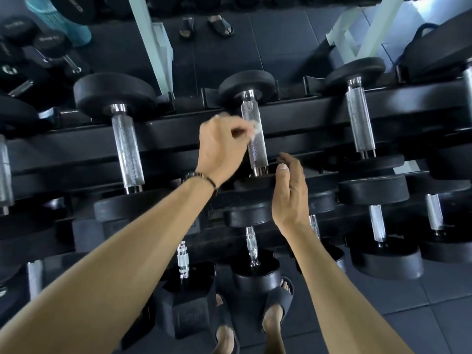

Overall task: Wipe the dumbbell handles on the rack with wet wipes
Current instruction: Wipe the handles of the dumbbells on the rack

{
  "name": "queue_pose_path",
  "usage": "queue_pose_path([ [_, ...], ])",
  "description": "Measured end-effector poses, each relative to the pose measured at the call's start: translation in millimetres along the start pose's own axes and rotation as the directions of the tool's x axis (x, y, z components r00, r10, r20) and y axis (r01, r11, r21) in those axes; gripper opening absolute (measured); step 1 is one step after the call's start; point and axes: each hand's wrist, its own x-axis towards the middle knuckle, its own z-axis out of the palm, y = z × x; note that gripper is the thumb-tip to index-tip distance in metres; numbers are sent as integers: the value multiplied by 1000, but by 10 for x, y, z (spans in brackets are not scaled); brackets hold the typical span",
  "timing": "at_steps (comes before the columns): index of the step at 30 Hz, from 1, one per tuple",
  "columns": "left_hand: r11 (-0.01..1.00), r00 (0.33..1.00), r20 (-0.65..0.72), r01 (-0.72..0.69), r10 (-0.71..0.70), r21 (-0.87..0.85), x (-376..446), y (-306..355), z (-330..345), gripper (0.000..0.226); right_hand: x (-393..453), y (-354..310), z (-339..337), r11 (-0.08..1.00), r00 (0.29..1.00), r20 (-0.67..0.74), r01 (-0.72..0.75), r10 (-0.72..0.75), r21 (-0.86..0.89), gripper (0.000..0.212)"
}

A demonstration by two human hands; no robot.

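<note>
The left hand [222, 146] pinches a wipe [255, 129] against the middle handle [255, 139] on the rack [306, 116]; right hand [290, 192] relaxed just below. Better to wrap fully (knurling traps grime) and stroke downward.

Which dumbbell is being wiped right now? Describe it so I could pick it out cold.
Look at the top shelf of the black rack, which holds a row of round-headed dumbbells with knurled steel handles. It is the middle dumbbell. Unlike its neighbours, the left hand presses a white wet wipe to its handle, and the open right hand hovers beside its near head.
</note>
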Motion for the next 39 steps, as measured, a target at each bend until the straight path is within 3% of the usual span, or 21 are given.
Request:
queue_pose_path([
  [2,1000,1000,19,8,-7,-29,-66,4,-15,5,-1,-4,-11,1000,1000,15,11,-11,-27,56],
  [6,989,966,-233,90,-115,-116,323,40,60,11,-23,-13,7,998,999,39,15,-13,-56,56],
  [8,984,954,-260,113,-147,-140,349,45,99,8,-17,-6,11,999,999,32,-10,11,-41,57],
  [13,998,998,5,65,-65,-22,-145,33,0,7,-15,4,-3,1000,1000,27,1,0,-17,53],
  [15,991,995,1,99,-99,-93,-150,36,-18,9,-19,0,4,1000,1000,21,20,-20,-17,53],
  [19,987,982,-143,111,-128,-118,152,55,44,16,7,14,-9,1000,999,28,19,-18,-23,53],
  [21,986,984,-121,118,-132,-118,215,53,8,16,13,28,-9,1000,1000,17,22,-22,-21,60],
  [23,992,992,46,123,-121,-24,128,45,-89,17,9,33,-4,999,1000,6,30,-30,-18,61],
  [25,988,954,267,111,-137,108,-61,30,-157,12,9,34,1,999,999,-6,36,-36,-14,58],
  [27,989,921,368,85,-125,125,-212,29,-166,5,16,35,0,999,999,-17,35,-35,-12,58],
  [32,995,992,79,101,-100,-5,-60,35,-62,15,42,55,-2,1000,1000,-15,6,-6,-2,55],
  [37,985,931,324,154,-169,72,-247,44,-77,5,25,43,5,1000,999,-37,4,-4,-22,60],
  [39,986,951,262,159,-166,46,-241,58,-85,11,-1,8,15,998,999,-45,10,-13,-66,64],
])
